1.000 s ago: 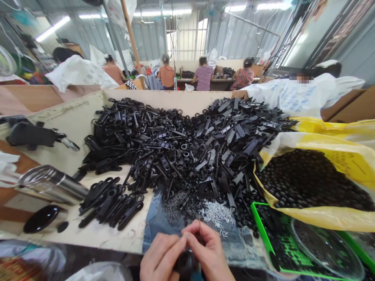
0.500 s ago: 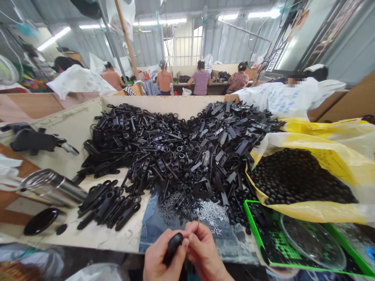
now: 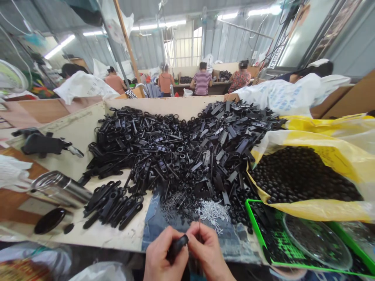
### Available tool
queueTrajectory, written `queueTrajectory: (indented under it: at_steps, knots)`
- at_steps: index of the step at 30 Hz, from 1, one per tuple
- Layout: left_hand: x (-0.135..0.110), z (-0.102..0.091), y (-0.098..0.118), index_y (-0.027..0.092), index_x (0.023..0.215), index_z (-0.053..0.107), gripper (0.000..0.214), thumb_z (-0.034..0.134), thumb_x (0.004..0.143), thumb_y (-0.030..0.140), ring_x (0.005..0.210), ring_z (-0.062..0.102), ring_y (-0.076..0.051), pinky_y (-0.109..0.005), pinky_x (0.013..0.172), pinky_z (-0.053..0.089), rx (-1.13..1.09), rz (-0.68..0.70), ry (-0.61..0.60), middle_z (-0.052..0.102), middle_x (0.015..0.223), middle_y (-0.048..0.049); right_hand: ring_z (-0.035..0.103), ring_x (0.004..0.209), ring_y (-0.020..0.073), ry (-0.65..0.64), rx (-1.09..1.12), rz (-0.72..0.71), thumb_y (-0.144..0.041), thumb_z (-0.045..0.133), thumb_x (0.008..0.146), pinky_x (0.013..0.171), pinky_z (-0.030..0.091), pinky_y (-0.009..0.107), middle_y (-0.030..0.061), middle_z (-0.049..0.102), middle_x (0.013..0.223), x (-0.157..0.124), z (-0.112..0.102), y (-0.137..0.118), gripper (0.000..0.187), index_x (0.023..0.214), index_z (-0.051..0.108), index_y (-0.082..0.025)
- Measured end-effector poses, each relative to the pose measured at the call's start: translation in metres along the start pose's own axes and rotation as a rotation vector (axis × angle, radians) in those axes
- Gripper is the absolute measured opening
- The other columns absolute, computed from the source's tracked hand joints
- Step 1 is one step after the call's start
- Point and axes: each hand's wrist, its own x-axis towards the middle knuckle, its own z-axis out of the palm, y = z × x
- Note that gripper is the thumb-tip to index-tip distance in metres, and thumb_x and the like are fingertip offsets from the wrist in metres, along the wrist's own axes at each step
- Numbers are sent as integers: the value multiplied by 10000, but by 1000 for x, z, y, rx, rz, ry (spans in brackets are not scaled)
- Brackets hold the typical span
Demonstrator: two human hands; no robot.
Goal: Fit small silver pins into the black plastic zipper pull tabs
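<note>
At the bench's front edge my left hand (image 3: pixel 159 253) is wrapped around a black plastic part (image 3: pixel 177 246), its rounded end pointing toward my other hand. My right hand (image 3: pixel 208 249) is closed beside it, fingertips close to the part's end. A thin, reddish-brown rod (image 3: pixel 199 225) stands up between the fingers of that hand; its lower end is hidden. Both hands are over the edge of a dark blue cloth (image 3: pixel 152 230). Just beyond them lie a heap of small silver pins (image 3: pixel 213 210) and small dark springs or screws (image 3: pixel 171 207), too small to tell.
Black plastic parts (image 3: pixel 175 152) are heaped across the bench. Long black pieces (image 3: pixel 113 205) lie at left near a steel cylinder (image 3: pixel 60 189). At right, a yellow-white bag (image 3: pixel 310 210) of black balls stands behind a green tray (image 3: pixel 258 234). Several people (image 3: pixel 200 82) sit farther back.
The black part has tilted in my left hand, its end now nearer my right fingertips. The view has shifted slightly, so the bench appears a little farther right.
</note>
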Motion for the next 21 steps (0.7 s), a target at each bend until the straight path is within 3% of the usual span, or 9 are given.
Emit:
queueTrajectory:
  at_steps: [6,10,12,17,21]
  knots:
    - [10,9,3,196,570,497,420,800,702,455,487,374,-82,-192,495,287,-96,-178,-22,419,494,74,464,580,140,-63,-313,-260,-518,701,864,558,321,263,0,551,596,1,-17,-17,418,611,687,-184]
    - [23,20,14,189,595,517,497,842,644,562,356,312,-43,-169,401,203,-363,-522,-90,465,396,76,416,568,131,-2,-187,-183,-566,726,834,558,335,256,-25,505,571,1,-24,-18,450,605,664,-184]
    - [27,24,20,167,606,569,513,859,615,590,325,329,-35,-164,379,200,-468,-608,-117,543,415,40,392,570,128,25,-83,-115,-611,741,806,568,345,253,-30,501,569,0,-27,-17,473,625,663,-181]
    - [21,33,30,146,814,774,513,877,600,600,411,445,-65,-170,408,313,-348,-434,-70,658,565,-4,358,553,115,0,27,-71,-629,751,793,560,324,249,-23,533,572,0,-39,-20,484,652,677,-172]
    - [13,36,29,209,796,796,230,782,793,438,645,630,-170,-235,613,500,-77,13,-67,711,696,-30,351,555,111,27,24,-105,-676,747,762,546,316,243,-38,481,550,1,-47,-28,538,623,643,-167]
